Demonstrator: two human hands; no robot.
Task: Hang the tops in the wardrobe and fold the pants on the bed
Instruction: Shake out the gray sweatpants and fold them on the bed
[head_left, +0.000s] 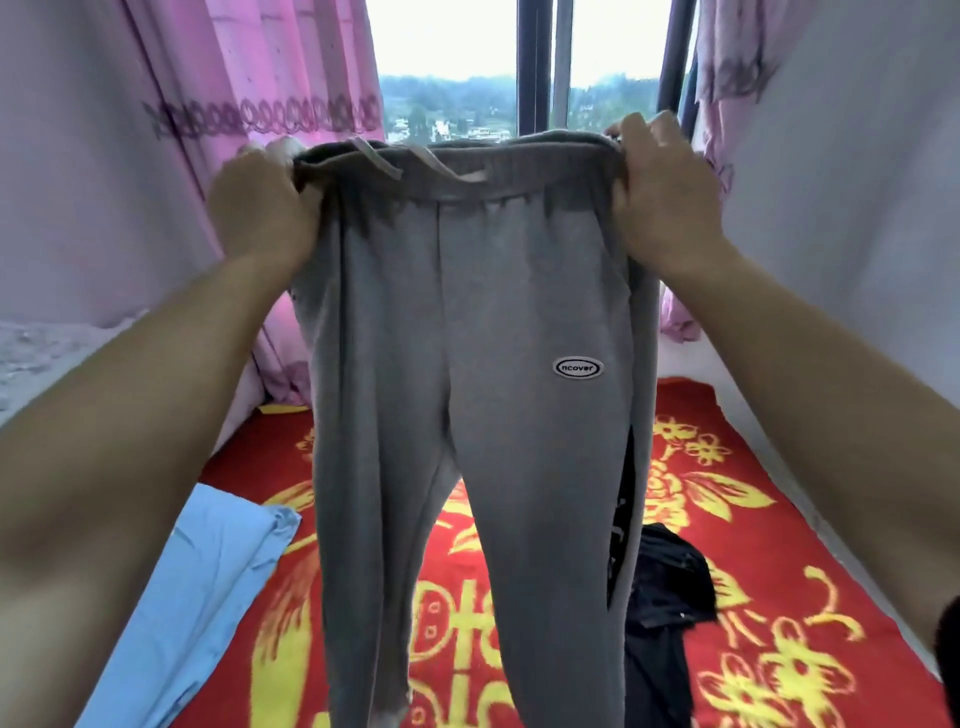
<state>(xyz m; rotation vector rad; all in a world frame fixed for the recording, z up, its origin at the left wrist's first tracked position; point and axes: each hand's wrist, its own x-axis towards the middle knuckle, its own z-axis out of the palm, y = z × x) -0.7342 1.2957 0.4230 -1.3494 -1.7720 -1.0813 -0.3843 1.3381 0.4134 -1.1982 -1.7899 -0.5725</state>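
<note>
Grey sweatpants (467, 364) with a white drawstring and an oval logo patch hang full length in the air above the bed. My left hand (260, 208) grips the left end of the waistband, and my right hand (660, 192) grips the right end. Both legs dangle down toward the red blanket (753, 519) with yellow flowers that covers the bed. A black garment (665, 587) lies crumpled on the blanket, partly hidden behind the right trouser leg. A light blue garment (197, 587) lies on the blanket at the lower left.
Pink curtains (249, 78) hang left and right of a window (519, 67) straight ahead. A pale wall (857, 208) rises along the bed's right side. A white bedding edge (41, 353) shows at the left.
</note>
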